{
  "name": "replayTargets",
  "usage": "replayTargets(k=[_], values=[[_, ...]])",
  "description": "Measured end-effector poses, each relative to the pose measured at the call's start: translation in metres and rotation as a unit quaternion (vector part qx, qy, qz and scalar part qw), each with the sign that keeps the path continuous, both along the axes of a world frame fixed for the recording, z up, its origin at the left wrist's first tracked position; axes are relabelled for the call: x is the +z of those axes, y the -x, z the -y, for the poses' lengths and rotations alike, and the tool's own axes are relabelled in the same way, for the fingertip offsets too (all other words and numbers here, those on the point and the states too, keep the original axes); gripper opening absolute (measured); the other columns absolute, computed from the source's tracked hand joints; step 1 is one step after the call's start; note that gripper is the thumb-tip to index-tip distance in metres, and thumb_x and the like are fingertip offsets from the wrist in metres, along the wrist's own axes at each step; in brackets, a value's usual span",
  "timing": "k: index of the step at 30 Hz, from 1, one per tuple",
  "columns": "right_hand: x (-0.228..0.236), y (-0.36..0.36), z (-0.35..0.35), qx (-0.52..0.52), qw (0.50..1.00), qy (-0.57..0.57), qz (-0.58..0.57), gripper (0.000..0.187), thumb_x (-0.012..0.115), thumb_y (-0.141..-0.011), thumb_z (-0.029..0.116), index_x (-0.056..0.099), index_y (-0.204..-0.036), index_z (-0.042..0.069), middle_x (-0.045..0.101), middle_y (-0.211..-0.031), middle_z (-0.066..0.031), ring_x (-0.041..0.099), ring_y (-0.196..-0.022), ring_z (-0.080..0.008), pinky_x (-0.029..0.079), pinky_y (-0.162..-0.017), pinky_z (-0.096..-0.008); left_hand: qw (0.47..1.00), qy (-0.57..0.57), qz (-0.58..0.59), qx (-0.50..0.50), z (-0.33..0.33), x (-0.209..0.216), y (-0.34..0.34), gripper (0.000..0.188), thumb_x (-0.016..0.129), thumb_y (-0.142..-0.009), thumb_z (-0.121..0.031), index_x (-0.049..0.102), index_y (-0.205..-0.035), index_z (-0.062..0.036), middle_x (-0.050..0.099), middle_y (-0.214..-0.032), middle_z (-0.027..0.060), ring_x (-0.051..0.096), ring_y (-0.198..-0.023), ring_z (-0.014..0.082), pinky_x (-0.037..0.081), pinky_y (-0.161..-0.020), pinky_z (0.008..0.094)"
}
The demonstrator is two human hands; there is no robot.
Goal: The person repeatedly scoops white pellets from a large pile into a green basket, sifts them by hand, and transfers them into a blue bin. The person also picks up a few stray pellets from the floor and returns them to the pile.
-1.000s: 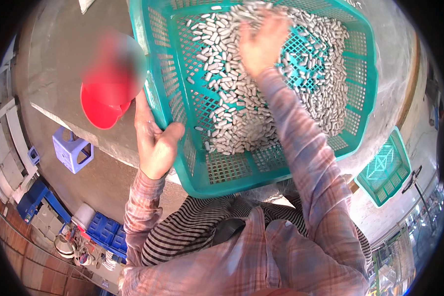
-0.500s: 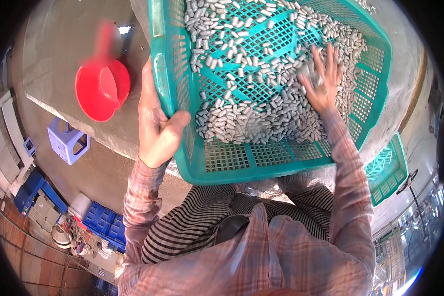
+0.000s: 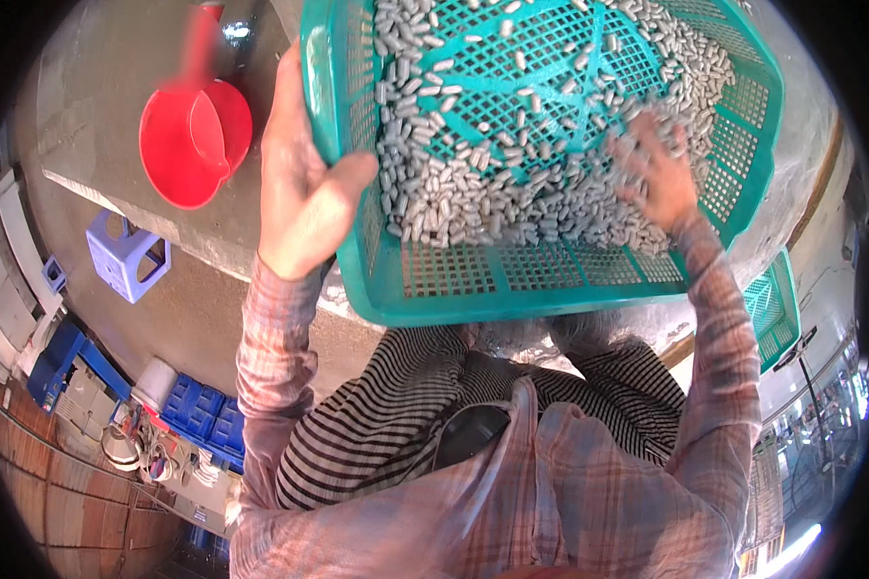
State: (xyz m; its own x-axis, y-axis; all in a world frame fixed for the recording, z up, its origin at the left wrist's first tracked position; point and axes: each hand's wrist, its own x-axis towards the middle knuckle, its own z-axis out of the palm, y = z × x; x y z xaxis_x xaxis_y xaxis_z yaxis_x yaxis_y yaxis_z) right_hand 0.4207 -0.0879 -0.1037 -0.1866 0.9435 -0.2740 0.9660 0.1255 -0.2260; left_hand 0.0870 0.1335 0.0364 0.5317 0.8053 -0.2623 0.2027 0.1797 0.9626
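Head view looks down on a grey concrete desk point(image 3: 116, 116), and over its near edge you hold a large teal plastic basket point(image 3: 541, 289) with a lattice floor and walls, tilted so its near wall hangs lowest. A second teal basket point(image 3: 777, 309) shows only as a corner at the right, behind your right forearm. A red plastic scoop point(image 3: 193, 140) lies on the desk left of the basket, and a pale purple stool point(image 3: 126, 256) stands on the floor below it.

Your left hand point(image 3: 304, 193) is clenched on the basket's left rim, thumb hooked over the inside of the wall. Your right hand point(image 3: 661, 179) lies flat with fingers spread among the small grey-white oblong pieces point(image 3: 473, 193) heaped in the near half of the basket; its grip is released and holds nothing that shows.

The risk I see: the whole weight seems to hang on that one left-hand hold, so a slip there, or more tilt, could send the pieces over the near wall onto your lap.

The basket's far edge is cut off by the frame, its underside is hidden, and the pieces are too small to identify.
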Motion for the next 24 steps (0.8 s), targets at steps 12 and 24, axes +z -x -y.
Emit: replayTargets(k=[12,24], values=[[0.044,0.098,-0.052,0.013,0.976,-0.002,-0.216,0.055,0.065,-0.082,0.032,0.05,-0.135,0.023,0.027,-0.152,-0.0049,0.023,-0.14,-0.0342,0.025,-0.113,-0.0473,0.789,-0.566,-0.238,-0.009,-0.025,-0.055,-0.029,0.08,0.053,-0.068,0.007,0.028,-0.143,-0.0018,0.037,-0.141,0.0244,0.031,-0.133,0.0418,0.026,-0.107,0.0532],[0.036,-0.035,0.112,-0.539,0.778,-0.213,-0.24,0.049,0.054,-0.095,0.03,0.045,-0.131,-0.003,0.057,-0.106,-0.0178,0.056,-0.105,-0.0274,0.043,-0.091,-0.0342,0.632,-0.456,-0.087,-0.62,0.109,-0.141,-0.137,0.062,0.051,-0.09,-0.044,0.028,-0.146,-0.0325,0.008,-0.158,0.0052,0.004,-0.145,0.0311,0.001,-0.108,0.069]])
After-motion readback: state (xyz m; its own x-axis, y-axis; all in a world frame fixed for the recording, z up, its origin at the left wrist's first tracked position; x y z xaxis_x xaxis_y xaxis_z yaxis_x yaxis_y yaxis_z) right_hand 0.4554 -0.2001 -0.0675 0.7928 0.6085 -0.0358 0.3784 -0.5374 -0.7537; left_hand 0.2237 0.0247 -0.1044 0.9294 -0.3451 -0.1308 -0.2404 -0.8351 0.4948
